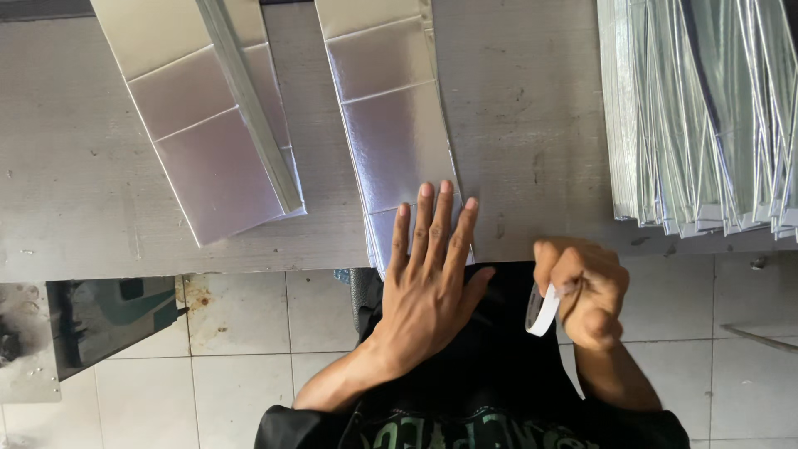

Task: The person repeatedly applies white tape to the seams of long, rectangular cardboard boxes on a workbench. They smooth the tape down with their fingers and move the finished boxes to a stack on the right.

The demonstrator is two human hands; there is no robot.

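My left hand [432, 266] lies flat with fingers spread on the near end of a stack of silver foil-faced sheets [391, 116] that hangs slightly over the table edge. My right hand [586, 291] is curled beside it, just off the table edge, gripping a small white roll of tape [541, 310] between thumb and fingers. A short strip of tape runs from the roll up toward the fingers.
A second pile of silver creased sheets [208, 141] lies angled at the left of the grey table [524, 108]. A thick stack of finished silver pieces [706, 116] fans out at the right. Below the table are white floor tiles [241, 333] and a dark panel [108, 316].
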